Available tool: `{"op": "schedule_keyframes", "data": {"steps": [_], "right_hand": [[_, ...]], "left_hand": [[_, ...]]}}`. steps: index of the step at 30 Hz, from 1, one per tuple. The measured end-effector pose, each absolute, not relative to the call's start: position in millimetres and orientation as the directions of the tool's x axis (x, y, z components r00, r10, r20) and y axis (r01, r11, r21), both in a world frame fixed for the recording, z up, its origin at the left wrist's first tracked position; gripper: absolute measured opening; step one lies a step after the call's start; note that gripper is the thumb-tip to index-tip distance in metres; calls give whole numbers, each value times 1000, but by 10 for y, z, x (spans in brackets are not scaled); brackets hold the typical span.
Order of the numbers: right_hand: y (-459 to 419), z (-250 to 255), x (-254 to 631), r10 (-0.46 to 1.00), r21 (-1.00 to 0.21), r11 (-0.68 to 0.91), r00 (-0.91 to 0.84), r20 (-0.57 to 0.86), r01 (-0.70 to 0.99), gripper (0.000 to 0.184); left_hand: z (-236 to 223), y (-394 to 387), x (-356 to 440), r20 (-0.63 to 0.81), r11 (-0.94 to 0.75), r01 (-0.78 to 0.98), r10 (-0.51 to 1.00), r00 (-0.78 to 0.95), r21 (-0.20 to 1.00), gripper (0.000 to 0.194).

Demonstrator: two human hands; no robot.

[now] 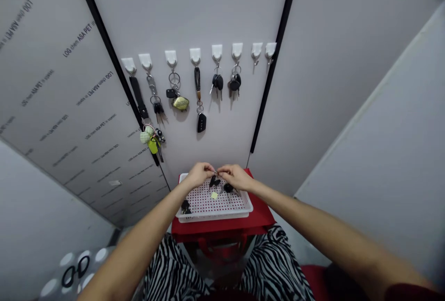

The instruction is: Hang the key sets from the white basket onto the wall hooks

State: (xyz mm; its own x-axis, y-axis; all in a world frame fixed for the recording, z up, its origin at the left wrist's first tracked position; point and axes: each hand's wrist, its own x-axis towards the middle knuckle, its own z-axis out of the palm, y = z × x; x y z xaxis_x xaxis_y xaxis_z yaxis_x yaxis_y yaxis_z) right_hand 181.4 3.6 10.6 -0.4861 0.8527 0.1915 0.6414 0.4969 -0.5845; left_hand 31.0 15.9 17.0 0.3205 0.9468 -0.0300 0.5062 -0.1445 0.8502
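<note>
Over the white perforated basket (pixel 215 216), my left hand (pixel 200 174) and my right hand (pixel 237 177) meet with their fingertips pinched on a small key ring. Dark keys (pixel 214 181) dangle from that ring between the hands. Just below my right hand, another black-headed key bunch (pixel 228 188) lies in the basket. A small pale yellow piece (pixel 214 195) rests on the basket floor, and a dark bunch (pixel 186 207) sits in the near left corner. Fine detail of the ring is too small to make out.
White wall hooks (pixel 195 55) run in a row ahead, several carrying keys, including a black car key (pixel 201 122) and a yellow-tagged set (pixel 154 144). The basket stands on a red surface (pixel 222 228) above my knees. White-capped bottles (pixel 67 259) stand at lower left.
</note>
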Motion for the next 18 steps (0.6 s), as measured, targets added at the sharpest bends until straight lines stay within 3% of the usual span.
{"op": "schedule_keyframes", "data": {"steps": [2, 4, 7, 10, 15, 18], "right_hand": [[28, 130, 1795, 874, -746, 434, -439, 211, 506, 29], [48, 179, 1797, 895, -832, 391, -376, 242, 395, 28], [128, 364, 1855, 921, -887, 369, -240, 308, 278, 25], [241, 717, 1972, 937, -907, 350, -73, 343, 235, 23], [450, 1449, 2205, 891, -895, 394, 152, 428, 209, 22], [614, 1803, 2328, 826, -861, 449, 255, 502, 241, 23]], "left_hand": [[282, 186, 347, -36, -101, 413, 950, 310, 905, 5], [404, 214, 409, -35, -66, 330, 956, 291, 942, 3], [635, 275, 549, 16, -80, 245, 967, 254, 966, 2], [940, 343, 731, 190, -227, 200, 964, 187, 953, 5], [1498, 368, 1027, 516, -534, 317, 844, 148, 784, 13], [1780, 372, 1179, 636, -629, 435, 756, 152, 644, 18]]}}
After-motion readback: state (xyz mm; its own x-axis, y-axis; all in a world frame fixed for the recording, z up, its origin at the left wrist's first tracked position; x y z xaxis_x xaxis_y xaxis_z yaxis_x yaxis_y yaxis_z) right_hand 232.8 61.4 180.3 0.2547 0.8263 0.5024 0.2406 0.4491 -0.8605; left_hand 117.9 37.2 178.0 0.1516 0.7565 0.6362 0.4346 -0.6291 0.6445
